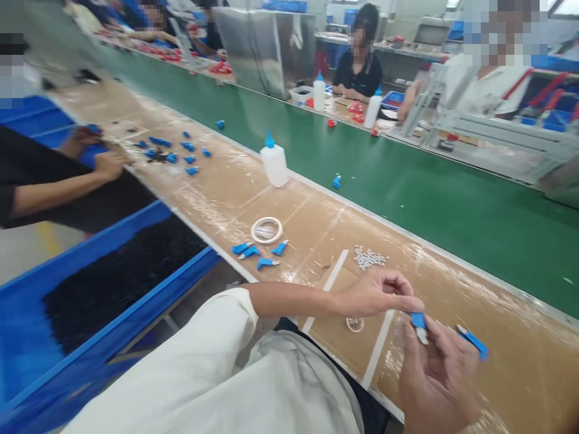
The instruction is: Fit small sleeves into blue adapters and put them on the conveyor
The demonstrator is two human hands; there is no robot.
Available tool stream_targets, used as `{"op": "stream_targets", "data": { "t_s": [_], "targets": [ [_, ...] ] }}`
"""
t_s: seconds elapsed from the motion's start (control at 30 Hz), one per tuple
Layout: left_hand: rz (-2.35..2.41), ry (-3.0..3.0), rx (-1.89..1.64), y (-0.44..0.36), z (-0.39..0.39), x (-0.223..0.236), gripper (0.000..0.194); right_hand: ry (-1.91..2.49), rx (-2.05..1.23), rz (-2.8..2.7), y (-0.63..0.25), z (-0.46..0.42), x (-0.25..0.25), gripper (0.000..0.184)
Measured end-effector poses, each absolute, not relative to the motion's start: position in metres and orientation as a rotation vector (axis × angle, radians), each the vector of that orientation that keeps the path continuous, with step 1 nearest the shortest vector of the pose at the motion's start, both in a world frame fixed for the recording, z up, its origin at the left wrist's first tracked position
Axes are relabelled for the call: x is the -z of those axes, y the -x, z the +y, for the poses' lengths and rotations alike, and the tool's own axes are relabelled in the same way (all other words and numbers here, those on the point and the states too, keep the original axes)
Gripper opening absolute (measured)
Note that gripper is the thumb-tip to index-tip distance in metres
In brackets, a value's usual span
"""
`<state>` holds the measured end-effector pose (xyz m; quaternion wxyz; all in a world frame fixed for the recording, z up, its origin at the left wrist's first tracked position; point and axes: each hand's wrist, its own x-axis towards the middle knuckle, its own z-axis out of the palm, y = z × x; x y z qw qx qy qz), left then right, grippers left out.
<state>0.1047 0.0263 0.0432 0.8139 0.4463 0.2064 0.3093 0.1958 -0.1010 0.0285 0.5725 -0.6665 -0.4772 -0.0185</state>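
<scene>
A small blue plastic part (pixel 418 320) with a pale grey tip is held between my two hands. My left hand (pixel 380 293) reaches in from the left, its thumb and fingertips pinched at the part's upper end. From below, my right hand (pixel 441 374) grips the same part between thumb and fingers, the pale tip pointing down. Beside my right hand lies another blue part (pixel 473 343) with a thin stick near it. Beyond my left hand is a scatter of small pale pellets (pixel 368 257). A small round dish (pixel 355 325) sits under my left wrist.
Several blue parts (pixel 268 263) lie near a white tape roll (pixel 266 222). Behind them stands a white bottle (pixel 274 166) with a blue nozzle. A green conveyor belt (pixel 407 187) borders the table (pixel 520 386). At left, a blue bin holds black pieces (pixel 126 283); a co-worker's hand (pixel 110 165) is beyond.
</scene>
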Motion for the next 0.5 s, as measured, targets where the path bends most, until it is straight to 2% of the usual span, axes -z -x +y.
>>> {"op": "stream_targets", "data": {
  "t_s": [0.1, 0.23, 0.37, 0.5],
  "targets": [
    [0.503, -0.974, -0.589, -0.099, 0.028, -0.039, 0.059, 1.677, 0.163, -1.126, -0.194, -0.097, -0.033, 0.028],
    [0.454, -0.991, -0.475, -0.088, 0.029, -0.040, 0.064, 1.662, -0.221, -0.954, -0.196, -0.092, -0.042, 0.028],
    [0.393, -0.886, -0.358, -0.075, 0.026, -0.044, 0.056, 1.438, -0.618, -0.800, -0.208, -0.087, -0.040, 0.031],
    [0.381, -0.753, -0.327, -0.067, 0.026, -0.041, 0.051, 1.415, -0.693, -0.891, -0.217, -0.087, -0.035, 0.027]
  ]
}}
